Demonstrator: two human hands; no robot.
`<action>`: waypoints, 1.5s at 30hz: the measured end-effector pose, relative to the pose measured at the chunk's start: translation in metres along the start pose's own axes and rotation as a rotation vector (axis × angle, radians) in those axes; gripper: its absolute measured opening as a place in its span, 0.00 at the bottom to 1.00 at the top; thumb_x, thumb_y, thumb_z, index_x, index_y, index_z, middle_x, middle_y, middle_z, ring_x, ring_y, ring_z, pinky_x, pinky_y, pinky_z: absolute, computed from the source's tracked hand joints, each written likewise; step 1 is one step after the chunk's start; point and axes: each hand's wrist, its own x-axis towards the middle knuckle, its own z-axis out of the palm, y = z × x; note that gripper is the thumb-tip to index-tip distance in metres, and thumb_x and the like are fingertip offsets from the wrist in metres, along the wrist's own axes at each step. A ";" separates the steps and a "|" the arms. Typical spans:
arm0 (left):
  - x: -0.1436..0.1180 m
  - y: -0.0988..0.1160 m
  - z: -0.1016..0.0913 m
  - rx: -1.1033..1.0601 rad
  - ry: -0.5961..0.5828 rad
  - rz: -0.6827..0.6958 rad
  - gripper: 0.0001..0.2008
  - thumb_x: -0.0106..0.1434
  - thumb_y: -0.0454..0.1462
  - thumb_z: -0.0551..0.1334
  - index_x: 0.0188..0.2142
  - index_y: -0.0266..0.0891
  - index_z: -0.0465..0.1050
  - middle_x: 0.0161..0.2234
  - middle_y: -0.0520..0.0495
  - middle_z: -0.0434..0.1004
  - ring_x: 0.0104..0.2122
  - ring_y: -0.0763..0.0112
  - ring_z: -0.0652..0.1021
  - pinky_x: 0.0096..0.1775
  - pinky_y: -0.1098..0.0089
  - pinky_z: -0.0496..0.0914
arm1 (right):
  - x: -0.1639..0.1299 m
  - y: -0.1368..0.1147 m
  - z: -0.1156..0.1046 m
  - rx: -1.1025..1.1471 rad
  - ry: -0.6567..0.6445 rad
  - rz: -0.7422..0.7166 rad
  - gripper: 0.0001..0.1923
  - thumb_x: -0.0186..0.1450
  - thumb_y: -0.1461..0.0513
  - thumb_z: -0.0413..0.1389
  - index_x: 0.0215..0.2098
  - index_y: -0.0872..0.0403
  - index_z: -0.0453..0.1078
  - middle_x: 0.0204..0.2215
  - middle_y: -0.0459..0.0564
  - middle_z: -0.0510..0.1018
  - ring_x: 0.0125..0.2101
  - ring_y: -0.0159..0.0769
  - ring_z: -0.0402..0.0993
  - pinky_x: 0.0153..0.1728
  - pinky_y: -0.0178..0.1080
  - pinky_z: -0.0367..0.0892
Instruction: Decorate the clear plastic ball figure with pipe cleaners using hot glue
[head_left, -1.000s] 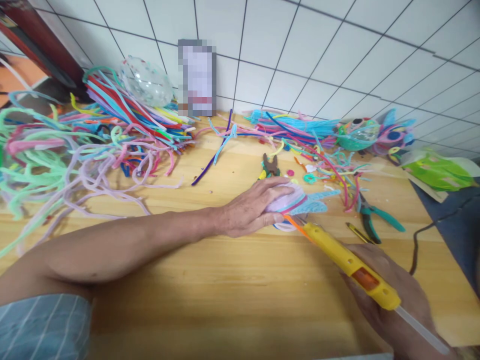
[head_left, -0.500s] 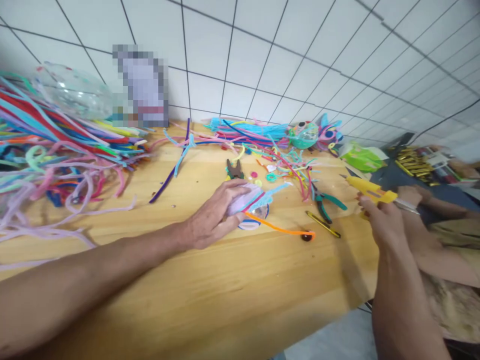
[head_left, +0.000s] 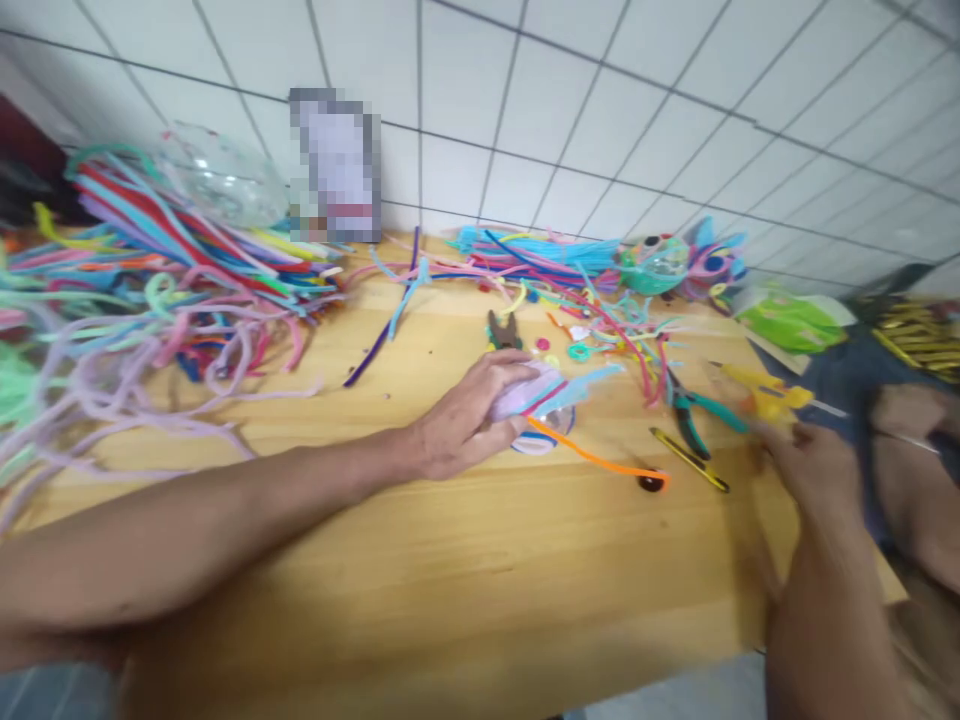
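Lilac and blue fuzzy craft piece (head_left: pixel 551 392) sits mid-table on the wooden table (head_left: pixel 465 560), and the left hand (head_left: pixel 469 420) is curled over it, fingers wrapped around its near end. An orange pipe cleaner (head_left: pixel 592 457) trails out from it toward the right. Right hand (head_left: pixel 814 465) is blurry at the table's edge; the yellow glue gun (head_left: pixel 765 392) is right by its fingers, but I can't tell if it's gripped. Teal pliers (head_left: pixel 694 412) lie just beside.
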 end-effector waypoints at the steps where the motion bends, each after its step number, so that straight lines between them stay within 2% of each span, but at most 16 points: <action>1: 0.000 -0.001 0.000 -0.005 0.007 0.007 0.25 0.76 0.41 0.59 0.69 0.43 0.57 0.66 0.32 0.64 0.70 0.49 0.65 0.68 0.43 0.66 | -0.004 -0.008 -0.003 -0.026 0.055 -0.009 0.33 0.53 0.38 0.68 0.14 0.43 0.53 0.08 0.39 0.53 0.12 0.28 0.44 0.20 0.45 0.47; 2: 0.000 -0.003 0.000 -0.005 0.008 0.021 0.25 0.76 0.41 0.59 0.68 0.42 0.58 0.66 0.31 0.64 0.71 0.49 0.65 0.68 0.44 0.66 | -0.011 -0.020 -0.006 -0.089 0.185 -0.025 0.33 0.52 0.37 0.68 0.14 0.43 0.54 0.09 0.39 0.54 0.12 0.29 0.44 0.20 0.45 0.46; 3: 0.000 -0.004 0.001 -0.001 0.012 0.029 0.25 0.76 0.41 0.58 0.68 0.42 0.58 0.66 0.31 0.64 0.71 0.50 0.64 0.69 0.44 0.66 | -0.020 -0.036 -0.009 -0.131 0.253 -0.063 0.30 0.52 0.38 0.70 0.16 0.44 0.60 0.11 0.43 0.61 0.12 0.32 0.52 0.19 0.45 0.48; 4: 0.000 -0.005 0.001 0.003 0.014 0.039 0.25 0.76 0.41 0.58 0.69 0.42 0.57 0.66 0.31 0.64 0.71 0.50 0.64 0.69 0.44 0.65 | -0.032 -0.057 -0.010 -0.140 0.292 -0.119 0.24 0.56 0.40 0.69 0.23 0.45 0.69 0.17 0.48 0.71 0.15 0.37 0.63 0.20 0.45 0.53; 5: 0.000 -0.005 0.001 0.007 0.013 0.047 0.25 0.76 0.41 0.58 0.69 0.42 0.57 0.66 0.32 0.65 0.71 0.50 0.64 0.69 0.45 0.65 | -0.045 -0.081 -0.010 -0.136 0.283 -0.201 0.19 0.60 0.43 0.68 0.31 0.47 0.75 0.24 0.53 0.80 0.21 0.42 0.73 0.21 0.45 0.59; 7: 0.000 -0.006 0.000 0.011 0.015 0.050 0.25 0.76 0.41 0.58 0.69 0.43 0.57 0.66 0.32 0.65 0.71 0.50 0.64 0.69 0.44 0.65 | -0.071 -0.136 -0.006 -0.125 0.146 -0.409 0.16 0.67 0.48 0.66 0.47 0.48 0.78 0.39 0.58 0.85 0.36 0.48 0.83 0.30 0.46 0.70; 8: 0.000 -0.006 0.000 0.009 0.018 0.048 0.25 0.76 0.41 0.58 0.69 0.43 0.57 0.66 0.32 0.65 0.71 0.50 0.64 0.69 0.44 0.65 | -0.082 -0.163 -0.002 -0.071 0.075 -0.535 0.16 0.70 0.51 0.63 0.51 0.48 0.76 0.42 0.58 0.85 0.41 0.48 0.84 0.36 0.46 0.73; 10: 0.000 -0.006 0.001 0.001 0.025 0.047 0.25 0.76 0.42 0.58 0.69 0.44 0.57 0.66 0.32 0.65 0.71 0.50 0.65 0.68 0.44 0.66 | -0.095 -0.208 0.010 0.021 -0.016 -0.754 0.14 0.73 0.58 0.60 0.56 0.49 0.72 0.43 0.54 0.85 0.43 0.46 0.83 0.42 0.46 0.74; 13: 0.001 -0.007 0.001 -0.012 0.033 0.060 0.25 0.76 0.42 0.58 0.69 0.44 0.57 0.65 0.33 0.67 0.71 0.51 0.65 0.68 0.44 0.66 | -0.095 -0.241 0.025 0.012 -0.022 -0.930 0.15 0.72 0.66 0.59 0.56 0.51 0.71 0.40 0.51 0.85 0.38 0.41 0.81 0.40 0.43 0.71; 16: 0.001 -0.007 0.001 -0.014 0.035 0.070 0.25 0.76 0.42 0.58 0.69 0.44 0.57 0.65 0.33 0.67 0.71 0.51 0.65 0.68 0.44 0.66 | -0.085 -0.244 0.029 0.026 -0.019 -0.996 0.15 0.71 0.71 0.59 0.53 0.52 0.72 0.36 0.48 0.84 0.34 0.38 0.77 0.37 0.40 0.68; 21: 0.000 -0.008 0.002 -0.003 0.021 0.066 0.26 0.77 0.43 0.58 0.70 0.44 0.56 0.66 0.32 0.65 0.71 0.49 0.64 0.68 0.43 0.65 | -0.079 -0.241 0.024 0.112 -0.068 -0.991 0.15 0.69 0.74 0.59 0.51 0.53 0.74 0.36 0.50 0.82 0.34 0.37 0.74 0.37 0.40 0.69; 28: 0.001 -0.009 0.000 0.007 0.007 0.082 0.26 0.76 0.43 0.58 0.70 0.45 0.56 0.66 0.32 0.65 0.71 0.50 0.64 0.69 0.42 0.65 | -0.073 -0.234 0.034 0.127 -0.027 -0.969 0.15 0.69 0.72 0.60 0.49 0.51 0.77 0.35 0.49 0.81 0.35 0.38 0.75 0.37 0.41 0.69; 34: 0.002 -0.008 -0.002 -0.025 -0.031 0.035 0.26 0.77 0.44 0.57 0.70 0.46 0.56 0.68 0.33 0.63 0.72 0.50 0.62 0.70 0.41 0.63 | -0.069 -0.230 0.046 0.157 0.037 -0.919 0.15 0.67 0.70 0.61 0.48 0.48 0.80 0.35 0.47 0.83 0.36 0.37 0.78 0.38 0.40 0.71; 45: 0.001 -0.004 -0.009 -0.080 -0.063 0.005 0.25 0.80 0.48 0.49 0.71 0.47 0.56 0.70 0.34 0.62 0.75 0.51 0.59 0.72 0.41 0.59 | -0.069 -0.237 0.045 0.140 0.081 -0.905 0.16 0.67 0.70 0.62 0.48 0.45 0.78 0.35 0.45 0.84 0.35 0.36 0.81 0.38 0.40 0.75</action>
